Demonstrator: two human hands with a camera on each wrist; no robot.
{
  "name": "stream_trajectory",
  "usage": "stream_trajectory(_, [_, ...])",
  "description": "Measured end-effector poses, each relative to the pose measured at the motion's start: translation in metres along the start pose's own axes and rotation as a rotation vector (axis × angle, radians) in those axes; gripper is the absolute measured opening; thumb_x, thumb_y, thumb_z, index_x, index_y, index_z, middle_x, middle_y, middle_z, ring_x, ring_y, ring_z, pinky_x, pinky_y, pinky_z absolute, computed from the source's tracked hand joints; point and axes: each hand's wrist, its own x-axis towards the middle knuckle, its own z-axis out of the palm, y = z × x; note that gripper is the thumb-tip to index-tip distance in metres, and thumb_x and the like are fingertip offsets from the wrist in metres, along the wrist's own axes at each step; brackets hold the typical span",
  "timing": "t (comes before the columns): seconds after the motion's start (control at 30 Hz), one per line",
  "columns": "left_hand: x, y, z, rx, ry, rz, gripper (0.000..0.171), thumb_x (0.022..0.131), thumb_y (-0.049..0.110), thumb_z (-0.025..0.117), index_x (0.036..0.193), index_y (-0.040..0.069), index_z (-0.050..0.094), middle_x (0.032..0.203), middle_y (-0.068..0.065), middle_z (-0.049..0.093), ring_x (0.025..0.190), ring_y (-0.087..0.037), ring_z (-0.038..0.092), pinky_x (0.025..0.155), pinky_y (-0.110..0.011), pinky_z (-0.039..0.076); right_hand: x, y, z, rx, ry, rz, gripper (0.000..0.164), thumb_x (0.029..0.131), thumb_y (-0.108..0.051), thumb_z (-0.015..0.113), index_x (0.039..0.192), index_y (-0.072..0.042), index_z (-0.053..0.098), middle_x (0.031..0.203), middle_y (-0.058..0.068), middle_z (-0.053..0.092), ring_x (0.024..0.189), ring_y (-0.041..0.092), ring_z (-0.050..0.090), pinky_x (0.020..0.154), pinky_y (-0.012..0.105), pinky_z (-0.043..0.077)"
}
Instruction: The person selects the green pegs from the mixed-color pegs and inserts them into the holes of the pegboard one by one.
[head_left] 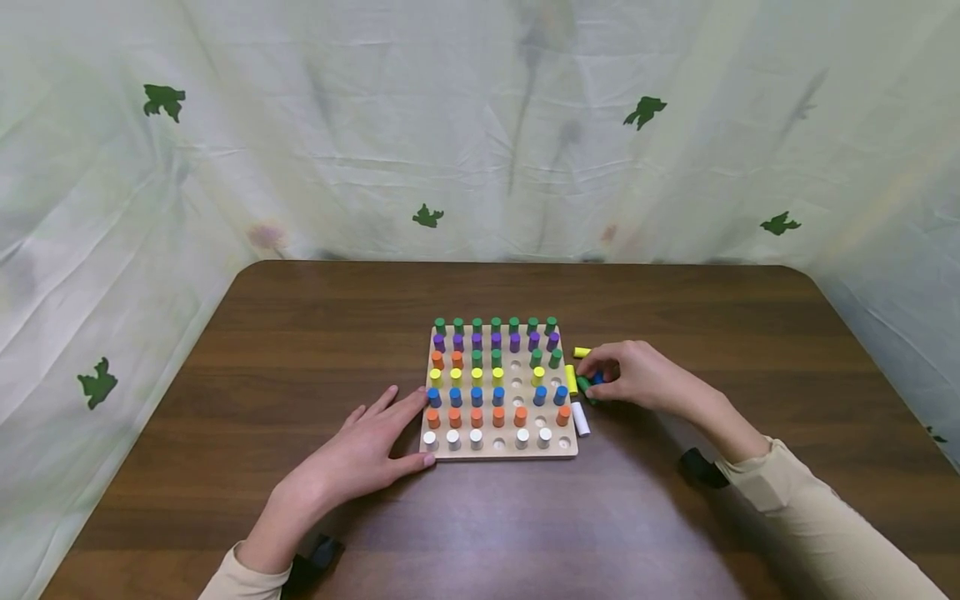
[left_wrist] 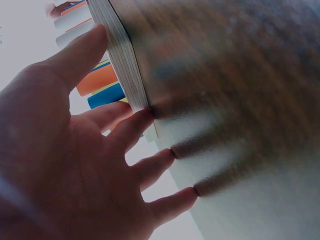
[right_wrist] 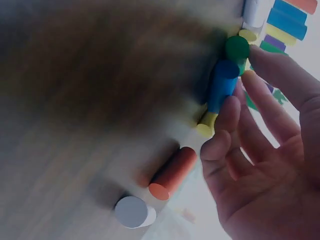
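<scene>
We see the right hand (head_left: 637, 375) narrowed to a pinch on the green peg (right_wrist: 237, 48) right of the pegboard (head_left: 517, 455), with the blue peg (right_wrist: 223, 85) crowded alongside; that crowding could spoil the grip. Nearby, a brush of the fingers could roll the loose white peg (head_left: 581, 419) across the worktop (head_left: 300, 350). The left hand (head_left: 367, 450), spread wide along the board's left edge, might let it slide if pushed unevenly.
</scene>
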Motion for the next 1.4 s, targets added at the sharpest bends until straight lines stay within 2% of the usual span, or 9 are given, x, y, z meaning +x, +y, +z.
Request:
stream_trajectory(0.23, [-0.001,0.001,0.0,-0.002,-0.003,-0.003,0.086,0.088,0.056,0.067,0.154,0.012,0.034,0.157,-0.005,0.034,0.147,-0.037,0.015,0.109,-0.069,0.015,0.005,0.001,0.0,-0.024,-0.024,0.022,0.024,0.084,-0.018,0.08,0.107,-0.016,0.074,0.089,-0.005,0.065,0.075,0.016,0.054,0.064,0.032,0.047])
stream_trajectory(0.47, [0.0,0.001,0.0,0.0,0.0,-0.005,0.086,0.087,0.057,0.066,0.154,0.012,0.035,0.157,-0.005,0.034,0.147,-0.037,0.015,0.11,-0.069,0.015,0.006,0.003,0.002,-0.026,0.01,0.011,0.021,0.085,-0.013,0.078,0.105,-0.016,0.074,0.092,-0.005,0.066,0.078,0.015,0.055,0.069,0.032,0.048])
stream_trajectory(0.67, [0.0,0.0,0.001,0.004,0.002,-0.004,0.086,0.087,0.057,0.066,0.154,0.013,0.035,0.157,-0.004,0.034,0.147,-0.037,0.016,0.11,-0.069,0.015,0.002,0.002,-0.001,-0.038,0.034,0.006,0.025,0.088,-0.013,0.075,0.113,-0.018,0.074,0.104,-0.005,0.067,0.083,0.016,0.056,0.072,0.033,0.048])
stream_trajectory(0.77, [0.0,0.0,0.001,0.007,0.0,-0.01,0.086,0.087,0.058,0.066,0.154,0.013,0.035,0.157,-0.004,0.034,0.147,-0.037,0.016,0.11,-0.068,0.015,0.0,0.0,-0.004,-0.035,0.049,-0.005,0.027,0.089,-0.013,0.074,0.115,-0.017,0.073,0.105,-0.005,0.066,0.084,0.016,0.056,0.072,0.033,0.049])
stream_trajectory(0.9, [0.0,0.0,0.001,0.008,-0.001,-0.01,0.086,0.087,0.058,0.066,0.154,0.013,0.035,0.157,-0.004,0.034,0.147,-0.037,0.015,0.11,-0.068,0.015,-0.002,-0.001,-0.007,-0.002,0.092,-0.036,0.028,0.088,-0.013,0.074,0.116,-0.015,0.072,0.1,-0.007,0.066,0.084,0.015,0.058,0.073,0.033,0.051])
stream_trajectory(1.17, [0.001,0.0,0.001,0.004,-0.001,-0.017,0.086,0.087,0.057,0.067,0.154,0.013,0.035,0.157,-0.005,0.034,0.147,-0.037,0.015,0.11,-0.069,0.014,0.001,-0.009,-0.012,0.095,0.163,-0.103,0.028,0.091,-0.013,0.07,0.119,-0.016,0.069,0.104,-0.007,0.066,0.089,0.013,0.059,0.077,0.036,0.052])
stream_trajectory(1.4, [0.001,0.001,0.001,0.007,-0.001,-0.012,0.086,0.087,0.056,0.067,0.154,0.013,0.034,0.157,-0.005,0.034,0.147,-0.037,0.015,0.11,-0.069,0.014,0.009,-0.018,-0.012,0.18,0.202,-0.174,0.025,0.093,-0.02,0.071,0.117,-0.014,0.069,0.104,-0.006,0.066,0.09,0.012,0.06,0.077,0.037,0.053])
